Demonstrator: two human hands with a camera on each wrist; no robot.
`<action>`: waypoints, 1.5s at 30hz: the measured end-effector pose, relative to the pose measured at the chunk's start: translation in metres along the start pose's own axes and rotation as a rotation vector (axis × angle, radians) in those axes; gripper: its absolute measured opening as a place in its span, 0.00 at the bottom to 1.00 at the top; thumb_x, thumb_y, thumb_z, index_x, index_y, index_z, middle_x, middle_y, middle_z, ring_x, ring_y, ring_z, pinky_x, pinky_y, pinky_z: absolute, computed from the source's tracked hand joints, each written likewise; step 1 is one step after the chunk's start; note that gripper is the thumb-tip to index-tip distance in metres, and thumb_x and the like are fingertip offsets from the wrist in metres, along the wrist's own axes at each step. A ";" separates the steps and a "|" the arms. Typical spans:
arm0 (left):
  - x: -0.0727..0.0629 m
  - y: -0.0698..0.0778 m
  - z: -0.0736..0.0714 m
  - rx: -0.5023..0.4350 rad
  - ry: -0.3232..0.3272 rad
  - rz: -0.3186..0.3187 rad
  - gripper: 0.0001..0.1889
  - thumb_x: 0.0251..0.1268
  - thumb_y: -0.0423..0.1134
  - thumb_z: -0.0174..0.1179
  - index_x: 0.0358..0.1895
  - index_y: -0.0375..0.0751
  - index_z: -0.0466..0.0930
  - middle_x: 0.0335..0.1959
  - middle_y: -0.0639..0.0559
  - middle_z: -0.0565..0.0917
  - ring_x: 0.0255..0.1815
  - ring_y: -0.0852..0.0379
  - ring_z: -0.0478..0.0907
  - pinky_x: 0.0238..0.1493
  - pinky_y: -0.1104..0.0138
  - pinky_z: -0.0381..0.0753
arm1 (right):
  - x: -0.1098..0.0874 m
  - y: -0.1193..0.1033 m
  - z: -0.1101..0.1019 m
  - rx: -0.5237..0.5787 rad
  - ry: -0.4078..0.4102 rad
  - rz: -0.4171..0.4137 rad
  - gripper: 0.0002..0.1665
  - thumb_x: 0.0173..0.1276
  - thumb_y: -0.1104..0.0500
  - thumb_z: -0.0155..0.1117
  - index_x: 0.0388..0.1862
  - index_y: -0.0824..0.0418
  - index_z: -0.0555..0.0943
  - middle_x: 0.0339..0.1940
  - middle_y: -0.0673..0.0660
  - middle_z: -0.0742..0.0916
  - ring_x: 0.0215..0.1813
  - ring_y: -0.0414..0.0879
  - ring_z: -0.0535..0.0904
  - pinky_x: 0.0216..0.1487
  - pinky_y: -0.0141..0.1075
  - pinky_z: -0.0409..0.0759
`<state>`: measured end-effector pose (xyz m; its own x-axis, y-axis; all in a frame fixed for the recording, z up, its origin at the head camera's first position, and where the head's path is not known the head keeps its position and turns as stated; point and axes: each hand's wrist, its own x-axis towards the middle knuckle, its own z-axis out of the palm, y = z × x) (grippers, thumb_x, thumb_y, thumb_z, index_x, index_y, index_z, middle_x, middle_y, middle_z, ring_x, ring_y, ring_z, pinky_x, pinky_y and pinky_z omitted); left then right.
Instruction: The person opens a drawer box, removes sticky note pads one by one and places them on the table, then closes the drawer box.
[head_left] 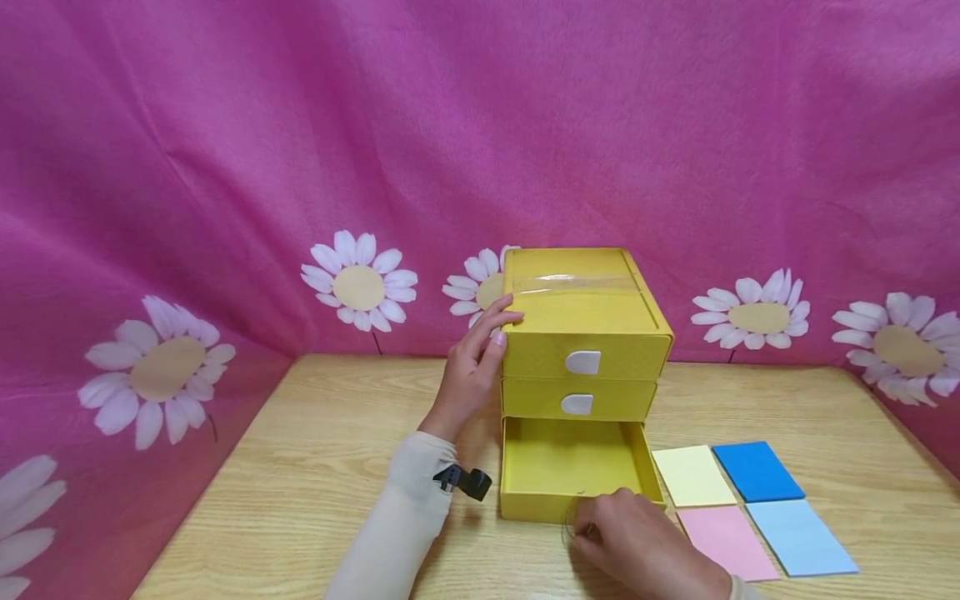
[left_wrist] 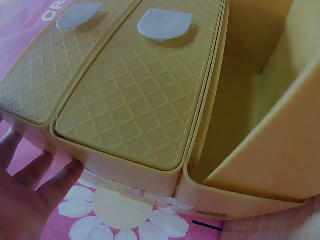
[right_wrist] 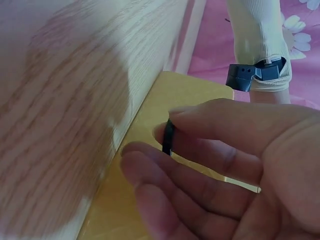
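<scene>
A yellow cabinet [head_left: 570, 312] with a stack of drawers stands on the wooden table. Its bottom drawer [head_left: 510, 504] is pulled out, and the two upper drawers are closed, each with a white tab [left_wrist: 165, 24]. My left hand [head_left: 467, 375] rests its fingers along the cabinet's left side, near the top; in the left wrist view the fingers [left_wrist: 60, 185] are extended against that side. My right hand [head_left: 637, 533] is at the front of the pulled-out drawer. Between its thumb and fingers it pinches a small dark strip [right_wrist: 168, 137], partly hidden by the fingers.
Right of the drawer lie flat pads in pale yellow [head_left: 693, 477], dark blue [head_left: 757, 472], pink [head_left: 727, 542] and light blue [head_left: 802, 537]. Clear tape [head_left: 573, 283] crosses the cabinet's top. A pink cloth with white flowers [head_left: 480, 125] hangs behind the table [head_left: 300, 500].
</scene>
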<state>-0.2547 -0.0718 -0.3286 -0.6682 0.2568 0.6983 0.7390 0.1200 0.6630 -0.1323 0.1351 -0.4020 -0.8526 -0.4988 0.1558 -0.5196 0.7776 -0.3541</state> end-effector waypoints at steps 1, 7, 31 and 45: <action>0.000 0.000 0.000 0.000 -0.001 0.000 0.16 0.74 0.30 0.43 0.59 0.34 0.74 0.70 0.42 0.67 0.73 0.49 0.61 0.69 0.55 0.64 | 0.000 0.000 -0.001 -0.002 0.006 0.008 0.17 0.53 0.63 0.64 0.14 0.43 0.73 0.12 0.36 0.67 0.18 0.33 0.61 0.19 0.28 0.61; 0.001 0.000 0.001 0.000 0.003 0.007 0.16 0.74 0.30 0.43 0.59 0.33 0.74 0.70 0.42 0.67 0.72 0.49 0.61 0.69 0.56 0.64 | 0.001 0.000 -0.002 -0.014 0.040 0.039 0.15 0.55 0.61 0.66 0.18 0.42 0.73 0.14 0.35 0.69 0.19 0.32 0.62 0.20 0.28 0.62; 0.001 0.001 0.001 -0.012 0.002 0.017 0.16 0.74 0.29 0.44 0.58 0.32 0.74 0.70 0.41 0.68 0.72 0.48 0.62 0.67 0.53 0.66 | 0.010 0.018 0.005 -0.040 0.218 -0.055 0.17 0.54 0.63 0.66 0.17 0.43 0.71 0.15 0.35 0.67 0.20 0.30 0.62 0.20 0.25 0.62; -0.001 0.000 0.000 -0.002 0.015 0.037 0.16 0.73 0.28 0.44 0.58 0.31 0.75 0.69 0.40 0.68 0.71 0.47 0.63 0.67 0.55 0.66 | 0.012 0.024 0.007 -0.058 0.238 -0.084 0.19 0.54 0.62 0.66 0.16 0.44 0.68 0.14 0.35 0.64 0.19 0.30 0.60 0.18 0.25 0.58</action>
<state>-0.2544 -0.0718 -0.3290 -0.6419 0.2466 0.7261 0.7628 0.1085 0.6375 -0.1547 0.1448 -0.4153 -0.7919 -0.4636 0.3974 -0.5854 0.7615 -0.2782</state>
